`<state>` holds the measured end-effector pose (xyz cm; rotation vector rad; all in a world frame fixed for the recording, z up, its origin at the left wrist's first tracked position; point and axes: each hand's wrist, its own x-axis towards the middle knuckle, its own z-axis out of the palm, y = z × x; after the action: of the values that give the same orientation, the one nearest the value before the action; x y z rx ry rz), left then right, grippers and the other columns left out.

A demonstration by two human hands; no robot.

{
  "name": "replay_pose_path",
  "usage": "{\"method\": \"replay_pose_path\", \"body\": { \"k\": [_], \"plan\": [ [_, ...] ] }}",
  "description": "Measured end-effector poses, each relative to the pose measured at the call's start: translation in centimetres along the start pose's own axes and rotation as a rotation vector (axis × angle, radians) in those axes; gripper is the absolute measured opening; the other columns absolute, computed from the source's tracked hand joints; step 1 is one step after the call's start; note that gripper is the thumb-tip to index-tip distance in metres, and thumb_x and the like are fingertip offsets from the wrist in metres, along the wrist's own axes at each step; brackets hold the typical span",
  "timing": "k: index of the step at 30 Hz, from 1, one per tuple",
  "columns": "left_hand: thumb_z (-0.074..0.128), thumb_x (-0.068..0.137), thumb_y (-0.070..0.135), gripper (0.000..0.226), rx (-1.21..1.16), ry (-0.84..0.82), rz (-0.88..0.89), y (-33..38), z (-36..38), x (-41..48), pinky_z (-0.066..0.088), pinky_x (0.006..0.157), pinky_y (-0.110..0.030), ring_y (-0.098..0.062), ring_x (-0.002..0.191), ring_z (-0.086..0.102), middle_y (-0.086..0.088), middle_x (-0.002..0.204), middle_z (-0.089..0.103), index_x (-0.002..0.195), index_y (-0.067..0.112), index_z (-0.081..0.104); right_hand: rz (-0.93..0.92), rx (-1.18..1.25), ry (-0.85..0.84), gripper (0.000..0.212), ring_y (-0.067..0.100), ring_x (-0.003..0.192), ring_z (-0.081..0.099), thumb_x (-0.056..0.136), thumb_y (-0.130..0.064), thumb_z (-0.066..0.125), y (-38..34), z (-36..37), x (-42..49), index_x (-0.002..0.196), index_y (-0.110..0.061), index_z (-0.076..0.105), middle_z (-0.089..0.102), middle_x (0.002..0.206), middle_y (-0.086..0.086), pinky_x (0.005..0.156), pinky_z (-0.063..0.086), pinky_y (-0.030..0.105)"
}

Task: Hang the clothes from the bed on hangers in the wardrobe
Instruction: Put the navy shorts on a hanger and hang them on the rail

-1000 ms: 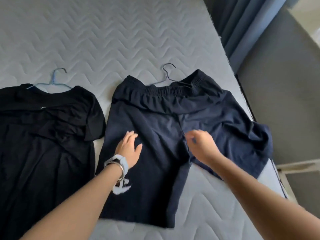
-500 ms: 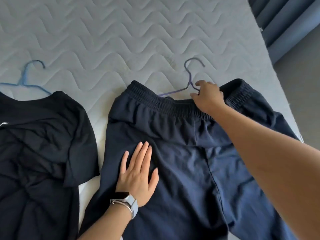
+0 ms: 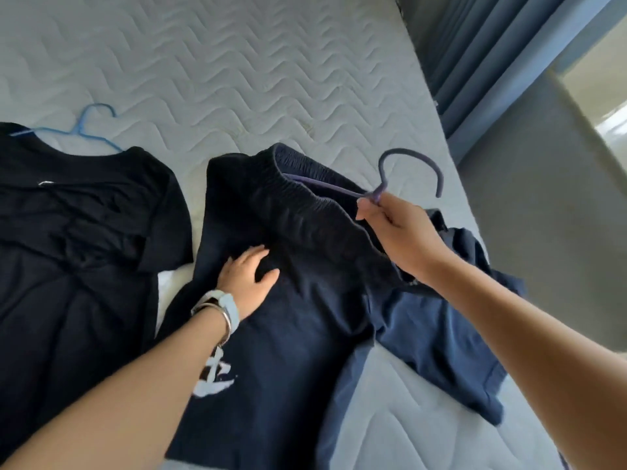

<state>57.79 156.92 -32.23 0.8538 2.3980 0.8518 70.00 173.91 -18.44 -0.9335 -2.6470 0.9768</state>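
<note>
Navy shorts with a white logo lie on the bed, their waistband lifted off the mattress. A purple hanger runs inside that waistband. My right hand is closed on the hanger just below its hook and holds it raised above the bed. My left hand, with a watch at the wrist, rests with fingers apart on the shorts' left leg. A black T-shirt lies at the left on a light blue hanger, whose hook sticks out above the collar.
The quilted white mattress stretches bare behind the clothes. Blue curtains hang at the upper right beyond the bed's edge. Grey floor runs along the right side of the bed.
My right hand has taken hold of the purple hanger and raised it, pulling the shorts' waistband up off the bed. My left hand stays pressed on the shorts.
</note>
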Motion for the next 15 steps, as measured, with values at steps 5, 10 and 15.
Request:
{"method": "replay_pose_path", "body": {
  "k": [5,10,15],
  "plan": [
    [0.055,0.089,0.012,0.037,-0.244,0.256,0.124,5.3,-7.2,-7.8,0.037,0.095,-0.025,-0.023,0.120,0.048,-0.012,0.131,0.044,0.125,0.004,0.049,-0.034,0.162,0.205,0.039,0.007,0.044,0.029,0.087,-0.041,0.055,-5.3,-5.3,-7.1,0.063,-0.011,0.052,0.032,0.043,-0.007,0.047,0.024,0.023],
    [0.067,0.074,0.032,0.068,0.024,0.488,0.315,12.0,-18.5,-13.0,0.036,0.104,-0.047,-0.042,0.120,0.043,-0.032,0.125,0.043,0.121,-0.012,0.044,-0.073,0.350,0.273,0.054,0.009,0.051,0.031,0.080,-0.055,0.055,-12.5,-11.5,-15.5,0.058,-0.006,0.048,0.034,0.052,0.000,0.054,0.026,0.028],
    [0.054,0.072,0.050,0.070,0.168,0.720,0.578,20.2,-29.1,-20.2,0.038,0.099,-0.043,-0.027,0.116,0.039,-0.024,0.124,0.048,0.123,0.004,0.040,-0.076,0.592,0.407,0.048,0.005,0.045,0.026,0.080,-0.060,0.054,-18.8,-19.8,-22.1,0.050,-0.022,0.050,0.032,0.042,-0.011,0.047,0.023,0.020]
  ]
}}
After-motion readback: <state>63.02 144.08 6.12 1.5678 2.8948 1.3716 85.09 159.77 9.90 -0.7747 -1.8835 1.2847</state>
